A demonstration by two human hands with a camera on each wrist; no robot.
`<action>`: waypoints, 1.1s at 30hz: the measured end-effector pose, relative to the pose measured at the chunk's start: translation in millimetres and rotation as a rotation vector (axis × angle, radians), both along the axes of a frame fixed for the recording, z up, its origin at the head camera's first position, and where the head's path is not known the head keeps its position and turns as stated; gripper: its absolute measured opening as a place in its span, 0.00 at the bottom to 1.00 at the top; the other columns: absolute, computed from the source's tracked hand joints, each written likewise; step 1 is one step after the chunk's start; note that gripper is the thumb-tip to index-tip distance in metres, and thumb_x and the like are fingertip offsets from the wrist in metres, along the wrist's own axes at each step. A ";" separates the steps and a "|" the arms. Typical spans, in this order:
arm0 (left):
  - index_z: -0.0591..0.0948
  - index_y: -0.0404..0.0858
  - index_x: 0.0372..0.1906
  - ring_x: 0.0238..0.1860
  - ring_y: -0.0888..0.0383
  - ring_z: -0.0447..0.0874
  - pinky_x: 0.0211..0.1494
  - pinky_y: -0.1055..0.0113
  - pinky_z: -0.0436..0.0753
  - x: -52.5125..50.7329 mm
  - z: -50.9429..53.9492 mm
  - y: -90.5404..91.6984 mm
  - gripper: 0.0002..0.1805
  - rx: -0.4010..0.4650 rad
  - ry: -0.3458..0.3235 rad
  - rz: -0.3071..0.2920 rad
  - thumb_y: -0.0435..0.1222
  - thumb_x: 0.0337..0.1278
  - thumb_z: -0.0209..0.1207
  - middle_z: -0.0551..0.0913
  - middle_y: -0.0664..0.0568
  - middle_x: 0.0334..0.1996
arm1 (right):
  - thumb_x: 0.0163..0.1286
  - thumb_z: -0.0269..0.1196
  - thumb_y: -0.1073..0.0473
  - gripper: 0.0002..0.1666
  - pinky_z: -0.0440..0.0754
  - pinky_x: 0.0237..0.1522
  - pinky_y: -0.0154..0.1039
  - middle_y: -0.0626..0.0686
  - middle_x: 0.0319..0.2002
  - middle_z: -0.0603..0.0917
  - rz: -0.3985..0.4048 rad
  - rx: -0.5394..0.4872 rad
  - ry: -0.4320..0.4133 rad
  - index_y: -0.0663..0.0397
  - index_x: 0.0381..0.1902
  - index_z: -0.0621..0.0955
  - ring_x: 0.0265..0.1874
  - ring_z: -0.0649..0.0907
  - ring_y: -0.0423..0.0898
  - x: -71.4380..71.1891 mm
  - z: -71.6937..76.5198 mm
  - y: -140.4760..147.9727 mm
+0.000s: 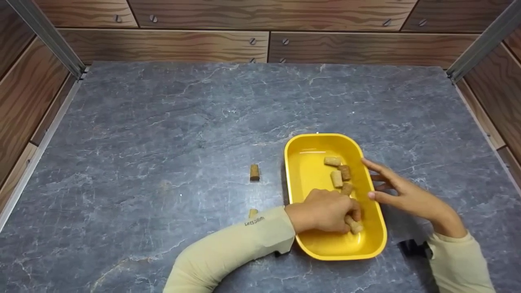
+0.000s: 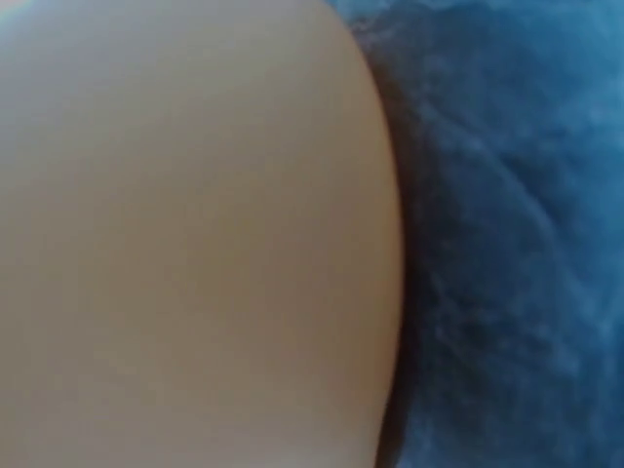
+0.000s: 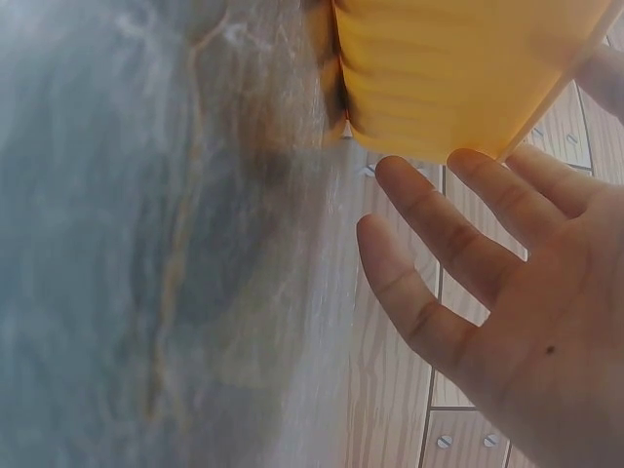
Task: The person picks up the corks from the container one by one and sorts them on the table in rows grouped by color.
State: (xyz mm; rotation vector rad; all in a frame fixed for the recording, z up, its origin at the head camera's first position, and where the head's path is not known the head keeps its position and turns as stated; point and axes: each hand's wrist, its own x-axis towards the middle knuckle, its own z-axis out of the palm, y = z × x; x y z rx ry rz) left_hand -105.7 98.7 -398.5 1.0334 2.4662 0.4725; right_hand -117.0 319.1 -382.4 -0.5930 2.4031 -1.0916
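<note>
My left hand (image 1: 331, 211) reaches into the yellow tray (image 1: 297, 175), its curled fingers and thumb pinching a light cork (image 1: 355, 226) near the tray's right side. Farther up inside lie several other corks, among them a light one (image 1: 336, 179) and a darker one (image 1: 344, 172). My right hand (image 1: 411, 197) has its fingers spread, thumb and index fingertip touching the tray's right rim. In the right wrist view, the right hand (image 3: 507, 263) is beside the yellow tray wall (image 3: 448, 78). Bare skin (image 2: 195, 244) fills much of the left wrist view, which shows no cork.
Left of the tray, a brown cork (image 1: 254, 172) rests on the grey marbled table (image 1: 163, 122). Another light cork (image 1: 253, 212) is partly hidden behind the left sleeve. Wood-patterned panels (image 1: 203, 44) stand around the table's back and sides.
</note>
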 end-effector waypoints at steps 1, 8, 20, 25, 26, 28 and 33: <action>0.81 0.63 0.36 0.33 0.66 0.76 0.35 0.64 0.71 0.0 0.0 0.5 0.08 -0.002 -0.001 0.002 0.46 0.51 0.67 0.78 0.71 0.35 | 0.73 0.56 0.59 0.41 0.78 0.50 0.31 0.66 0.69 0.63 0.002 -0.002 0.004 0.46 0.77 0.51 0.54 0.72 0.23 0.3 -0.1 0.2; 0.80 0.59 0.32 0.30 0.67 0.74 0.33 0.65 0.70 1.1 -0.3 0.3 0.08 0.001 0.015 -0.001 0.54 0.53 0.65 0.76 0.68 0.31 | 0.73 0.56 0.59 0.41 0.77 0.50 0.30 0.65 0.70 0.62 0.004 -0.008 0.012 0.46 0.77 0.51 0.54 0.73 0.24 0.4 0.3 0.1; 0.81 0.60 0.40 0.31 0.68 0.76 0.36 0.69 0.73 -8.5 31.8 -27.0 0.10 0.104 0.018 0.018 0.53 0.53 0.65 0.80 0.70 0.33 | 0.73 0.56 0.59 0.41 0.78 0.49 0.31 0.67 0.71 0.60 0.019 -0.016 0.009 0.48 0.77 0.51 0.54 0.72 0.23 0.0 1.9 -1.2; 0.81 0.55 0.43 0.24 0.66 0.71 0.28 0.72 0.70 -13.1 52.5 -55.4 0.12 0.184 0.063 0.009 0.47 0.54 0.66 0.80 0.63 0.25 | 0.73 0.57 0.57 0.42 0.78 0.49 0.31 0.66 0.71 0.60 -0.004 0.010 -0.018 0.47 0.77 0.50 0.53 0.72 0.22 -0.9 2.1 -0.3; 0.81 0.55 0.44 0.23 0.66 0.69 0.27 0.73 0.68 -13.6 55.2 -60.6 0.12 0.203 0.068 0.011 0.46 0.53 0.66 0.78 0.62 0.23 | 0.73 0.57 0.57 0.42 0.78 0.49 0.31 0.66 0.71 0.61 -0.010 0.017 -0.021 0.46 0.77 0.50 0.53 0.72 0.23 -1.1 2.0 -0.1; 0.82 0.53 0.44 0.20 0.66 0.66 0.24 0.74 0.66 -14.4 59.2 -70.2 0.12 0.237 0.068 0.016 0.45 0.53 0.66 0.72 0.61 0.18 | 0.72 0.57 0.56 0.42 0.79 0.49 0.31 0.66 0.70 0.61 -0.016 0.028 -0.017 0.47 0.77 0.50 0.54 0.73 0.27 -1.1 1.6 0.1; 0.82 0.52 0.44 0.19 0.66 0.63 0.22 0.75 0.61 -13.5 64.2 -91.5 0.11 0.286 0.061 0.040 0.43 0.54 0.65 0.69 0.61 0.16 | 0.72 0.57 0.56 0.42 0.79 0.48 0.32 0.67 0.69 0.63 -0.009 0.023 0.000 0.48 0.77 0.51 0.55 0.75 0.31 -0.4 0.8 -0.8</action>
